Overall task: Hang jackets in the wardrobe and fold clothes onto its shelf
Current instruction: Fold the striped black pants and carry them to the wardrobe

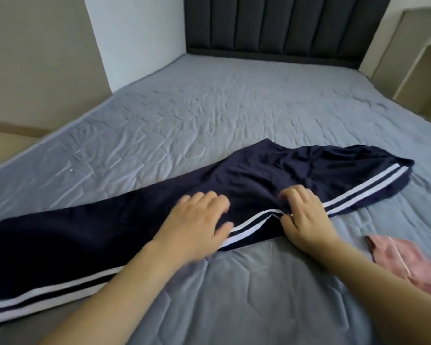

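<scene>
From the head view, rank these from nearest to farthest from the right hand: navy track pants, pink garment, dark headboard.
1. navy track pants, gripped by the right hand at the white side stripes.
2. pink garment, on the bed to that hand's right.
3. dark headboard, upright at the bed's far end.

The trousers (139, 220) lie stretched across the near half of the bed (209, 108), running from its near left edge toward the right side, waist end to the right. The left hand (197, 222) rests on them near their middle; the right hand (306, 215) sits just right of it, on their near edge. A second garment (403, 260) lies at the bed's near right edge, apart from the trousers. The headboard (284, 23) stands along the far edge.
</scene>
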Action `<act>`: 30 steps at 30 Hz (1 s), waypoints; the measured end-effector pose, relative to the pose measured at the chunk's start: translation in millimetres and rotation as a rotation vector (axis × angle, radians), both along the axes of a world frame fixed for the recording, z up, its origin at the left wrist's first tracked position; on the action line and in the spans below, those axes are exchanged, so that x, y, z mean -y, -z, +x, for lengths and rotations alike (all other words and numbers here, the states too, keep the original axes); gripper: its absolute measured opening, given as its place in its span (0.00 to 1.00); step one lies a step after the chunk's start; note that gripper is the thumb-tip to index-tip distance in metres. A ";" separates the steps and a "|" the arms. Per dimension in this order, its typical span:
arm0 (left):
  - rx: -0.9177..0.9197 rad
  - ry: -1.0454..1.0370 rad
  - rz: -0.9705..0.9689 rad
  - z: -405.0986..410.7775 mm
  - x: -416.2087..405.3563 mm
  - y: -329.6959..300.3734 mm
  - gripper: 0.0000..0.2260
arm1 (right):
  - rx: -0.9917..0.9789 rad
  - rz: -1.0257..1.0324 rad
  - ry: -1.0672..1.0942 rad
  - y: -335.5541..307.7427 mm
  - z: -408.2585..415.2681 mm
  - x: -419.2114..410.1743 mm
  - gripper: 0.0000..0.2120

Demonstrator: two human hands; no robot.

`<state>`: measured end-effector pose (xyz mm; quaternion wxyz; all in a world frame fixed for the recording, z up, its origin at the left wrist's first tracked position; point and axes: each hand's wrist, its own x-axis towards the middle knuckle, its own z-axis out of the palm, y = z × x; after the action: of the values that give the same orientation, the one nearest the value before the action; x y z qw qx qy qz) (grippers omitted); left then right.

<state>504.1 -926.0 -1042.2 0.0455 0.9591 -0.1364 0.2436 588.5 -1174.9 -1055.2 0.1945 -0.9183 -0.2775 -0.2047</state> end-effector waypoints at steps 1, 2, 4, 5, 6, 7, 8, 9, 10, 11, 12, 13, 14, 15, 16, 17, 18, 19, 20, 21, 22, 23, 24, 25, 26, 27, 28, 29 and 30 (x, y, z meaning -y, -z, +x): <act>-0.106 0.065 0.020 -4.9 17.0 -1.1 0.12 | -0.067 -0.052 -0.052 -0.7 -9.9 5.2 0.15; -0.213 0.058 0.046 -9.3 27.3 0.3 0.11 | -0.137 -0.087 -0.069 -0.3 -15.8 9.4 0.13; -0.308 -0.053 0.146 -15.8 29.9 10.2 0.09 | -0.185 -0.171 -0.023 2.5 -20.0 12.8 0.10; -0.312 -0.109 0.187 -17.6 24.9 13.1 0.10 | -0.161 -0.229 0.018 2.9 -18.2 12.5 0.09; -0.299 -0.152 0.213 -20.0 18.0 12.5 0.12 | -0.123 -0.282 0.051 3.4 -14.9 11.7 0.07; -0.285 -0.181 0.222 -23.3 10.4 10.8 0.13 | -0.082 -0.328 0.083 3.4 -12.1 11.8 0.06; -0.291 -0.193 0.217 -27.2 2.1 10.0 0.13 | -0.047 -0.369 0.111 3.6 -10.1 14.7 0.04; -0.309 -0.175 0.206 -32.4 -6.9 11.6 0.12 | -0.040 -0.419 0.135 3.3 -10.6 18.8 0.04; -0.345 -0.119 0.175 -38.7 -15.2 14.2 0.11 | -0.051 -0.471 0.164 3.2 -11.9 22.4 0.05; -0.413 -0.037 0.104 -46.1 -21.7 14.3 0.11 | -0.073 -0.501 0.194 1.5 -14.7 24.7 0.06; -0.511 0.035 -0.005 -53.0 -27.8 12.1 0.13 | -0.070 -0.497 0.211 -2.3 -17.6 23.9 0.06; -0.617 0.070 -0.116 -58.3 -35.3 6.6 0.16 | -0.049 -0.460 0.197 -7.7 -21.5 17.2 0.05; -0.733 0.043 -0.203 -62.1 -44.8 -2.3 0.19 | -0.036 -0.395 0.147 -13.2 -27.4 3.6 0.04; -0.824 -0.029 -0.251 -64.8 -57.4 -11.8 0.20 | -0.050 -0.316 0.062 -17.8 -36.1 -16.3 0.05; -0.842 -0.121 -0.278 -66.3 -73.8 -19.5 0.18 | -0.072 -0.250 -0.050 -21.4 -46.7 -41.0 0.06; -0.799 -0.238 -0.288 -68.8 -94.2 -25.3 0.16 | -0.118 -0.214 -0.159 -21.7 -59.6 -68.7 0.07; -0.716 -0.386 -0.269 -73.5 -116.7 -29.6 0.15 | -0.179 -0.202 -0.245 -17.6 -75.1 -96.3 0.09; -0.624 -0.557 -0.225 -80.7 -140.4 -30.9 0.16 | -0.218 -0.214 -0.303 -11.8 -90.4 -123.9 0.12; -0.560 -0.727 -0.204 -89.0 -164.1 -29.8 0.19 | -0.220 -0.246 -0.335 -5.0 -103.4 -150.5 0.16; -0.537 -0.878 -0.239 -98.4 -185.5 -27.0 0.23 | -0.203 -0.280 -0.356 1.1 -115.5 -175.6 0.20; -0.540 -0.996 -0.328 -107.8 -204.0 -22.5 0.28 | -0.178 -0.299 -0.376 4.3 -126.8 -198.3 0.22; -0.549 -1.068 -0.460 -115.4 -219.2 -17.1 0.32 | -0.159 -0.303 -0.394 6.7 -136.6 -217.9 0.24; -0.545 -1.092 -0.622 -120.3 -230.3 -13.0 0.36 | -0.144 -0.295 -0.412 8.3 -143.8 -234.3 0.24; -0.523 -1.076 -0.823 -122.5 -238.5 -9.7 0.38 | -0.128 -0.292 -0.429 8.9 -149.0 -247.5 0.24; -0.486 -1.028 -1.044 -123.0 -244.8 -7.3 0.38 | -0.109 -0.295 -0.447 9.0 -153.2 -257.5 0.23; -0.453 -0.971 -1.248 -122.4 -247.9 -6.9 0.35 | -0.094 -0.304 -0.456 9.5 -155.3 -263.7 0.23; -0.442 -0.919 -1.400 -120.8 -250.2 -6.9 0.32 | -0.083 -0.314 -0.454 11.1 -155.8 -266.7 0.23; -0.457 -0.872 -1.475 -118.5 -251.5 -7.1 0.31 | -0.077 -0.319 -0.445 13.2 -155.7 -267.2 0.22; -0.470 -0.828 -1.491 -115.9 -252.5 -8.1 0.31 | -0.071 -0.319 -0.434 15.2 -155.8 -266.9 0.22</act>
<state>388.2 -673.5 -1034.1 0.5939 0.6777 0.4290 0.0625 432.6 -908.0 -1070.4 0.0964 -0.8631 -0.4894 -0.0797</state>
